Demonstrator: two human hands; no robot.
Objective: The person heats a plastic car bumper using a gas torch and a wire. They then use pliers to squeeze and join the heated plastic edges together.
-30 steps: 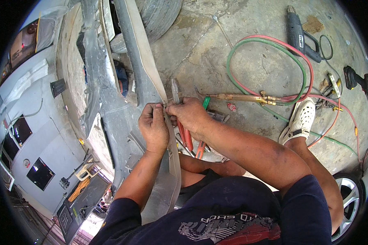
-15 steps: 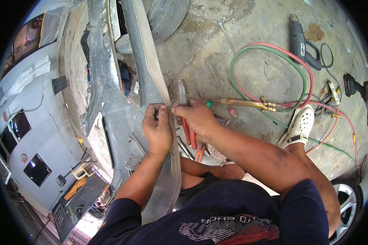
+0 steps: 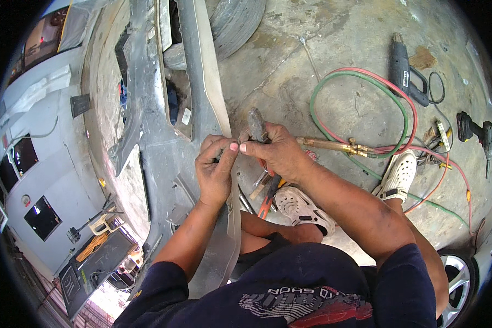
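Observation:
My left hand [image 3: 216,167] is closed in a pinch at the light-edged strip of the grey plastic bumper [image 3: 145,87]; what its fingertips hold is too small to make out. My right hand [image 3: 279,153] is closed round red-handled pliers [image 3: 256,117], their grey metal jaws upright above my fingers and the handles mostly hidden. The two thumb tips nearly meet over the strip. A brass torch [image 3: 331,144] lies on the floor just right of my right hand, with red and orange tools [image 3: 265,206] below it near my foot.
A heat gun [image 3: 402,68], looped red and green hoses [image 3: 407,109], a cordless drill [image 3: 478,136] and small tools [image 3: 440,136] lie on the concrete. A tyre [image 3: 229,27] is at the top, a car wheel [image 3: 456,284] lower right, a bench with clutter [image 3: 98,257] lower left.
My hands have come closer together at the strip and my right fingers now cover most of the red handles. The whole view has shifted slightly, so the surroundings sit differently in frame.

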